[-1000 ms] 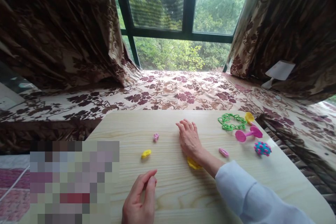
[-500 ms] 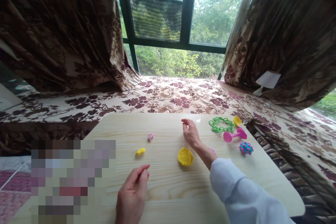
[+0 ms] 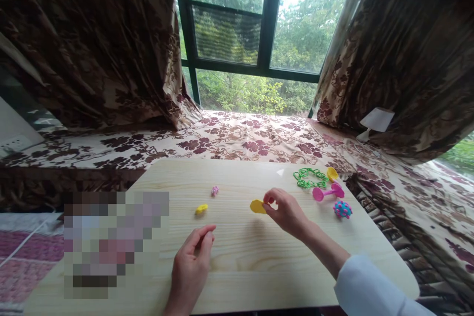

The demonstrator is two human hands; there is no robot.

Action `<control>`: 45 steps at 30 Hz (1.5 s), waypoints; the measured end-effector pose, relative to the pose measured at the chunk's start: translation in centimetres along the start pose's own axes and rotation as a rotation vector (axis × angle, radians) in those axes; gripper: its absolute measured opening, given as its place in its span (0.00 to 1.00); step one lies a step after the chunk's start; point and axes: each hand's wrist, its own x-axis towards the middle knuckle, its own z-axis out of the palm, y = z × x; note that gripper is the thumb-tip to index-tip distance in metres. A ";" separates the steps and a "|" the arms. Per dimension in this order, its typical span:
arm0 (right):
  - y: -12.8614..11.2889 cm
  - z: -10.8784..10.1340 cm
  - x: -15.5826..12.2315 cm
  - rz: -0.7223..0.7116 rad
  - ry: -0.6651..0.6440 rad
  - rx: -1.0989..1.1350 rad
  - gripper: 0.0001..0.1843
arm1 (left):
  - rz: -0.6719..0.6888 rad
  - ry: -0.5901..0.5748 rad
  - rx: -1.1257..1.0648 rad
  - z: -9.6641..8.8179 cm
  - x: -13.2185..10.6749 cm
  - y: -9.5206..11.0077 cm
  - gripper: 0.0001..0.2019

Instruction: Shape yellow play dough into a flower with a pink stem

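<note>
Between thumb and fingertips, my right hand (image 3: 283, 210) pinches the edge of a flat yellow clay disc (image 3: 256, 206). The disc is tilted above the table, and its shadow shows below. My left hand (image 3: 193, 259) hovers over the near part of the table, fingers loosely curved, a gap between thumb and index finger, with nothing visible in it. Beyond the left hand lie a small yellow clay piece (image 3: 202, 209) and a small pink clay piece (image 3: 215, 190).
Right on the wooden table (image 3: 237, 286) lie a green chain ring (image 3: 310, 177), a yellow round piece (image 3: 332, 173), a pink dumbbell shape (image 3: 328, 192) and a blue ball with pink dots (image 3: 342, 210). A blurred-out area covers the left. A small lamp (image 3: 376, 119) stands beyond.
My right hand has come back toward me and taken hold of the yellow disc, lifting it off the table. My left hand is almost unchanged. The view has shifted slightly.
</note>
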 end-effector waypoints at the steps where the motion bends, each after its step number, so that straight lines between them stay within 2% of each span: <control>1: -0.4 -0.3 -0.4 -0.034 0.006 -0.013 0.07 | 0.003 -0.006 -0.004 0.0 0.0 0.0 0.14; 5: -1.6 -1.5 -2.1 -0.189 -0.081 -0.025 0.03 | 0.013 -0.005 0.000 0.0 0.0 -0.2 0.13; 7: -2.2 -2.0 -1.9 -0.223 -0.101 -0.016 0.01 | 0.018 -0.005 0.008 0.0 0.0 -0.3 0.13; 8: -2.5 -2.1 -1.3 -0.217 -0.081 -0.014 0.02 | 0.019 -0.007 0.012 0.0 0.0 -0.3 0.13; 10: -3.1 -1.6 0.7 -0.161 0.031 -0.021 0.10 | 0.021 -0.011 0.022 -0.1 0.0 -0.3 0.14; 12: -3.7 -0.1 3.0 -0.092 0.160 -0.042 0.15 | 0.019 -0.009 0.027 -0.1 0.0 -0.2 0.14; 14: -4.2 2.3 4.8 -0.054 0.219 -0.067 0.17 | 0.015 -0.003 0.020 -0.1 0.0 -0.3 0.13; 18: -4.4 6.7 5.5 -0.042 0.228 -0.114 0.18 | -0.001 0.005 0.009 -0.2 0.1 -0.9 0.13; 21: -4.0 8.1 5.1 -0.049 0.196 -0.154 0.20 | -0.014 0.013 0.016 -0.1 0.0 -1.3 0.13; 27: -3.7 8.3 5.3 -0.054 0.145 -0.177 0.20 | -0.044 0.072 0.020 0.1 -0.1 -1.0 0.12; 33: -2.8 8.4 5.3 0.019 0.259 0.052 0.15 | -0.021 0.026 0.078 0.0 0.0 -0.7 0.12; 38: -1.2 6.5 6.1 0.045 0.312 0.106 0.20 | 0.002 0.015 0.051 -0.1 0.0 -0.6 0.13; 42: -2.3 5.2 5.3 -0.022 0.321 0.066 0.18 | 0.001 0.021 0.032 0.0 0.1 -0.5 0.13; 45: -3.9 5.7 4.1 -0.119 0.264 0.032 0.17 | -0.004 0.022 0.027 0.0 0.2 -0.9 0.13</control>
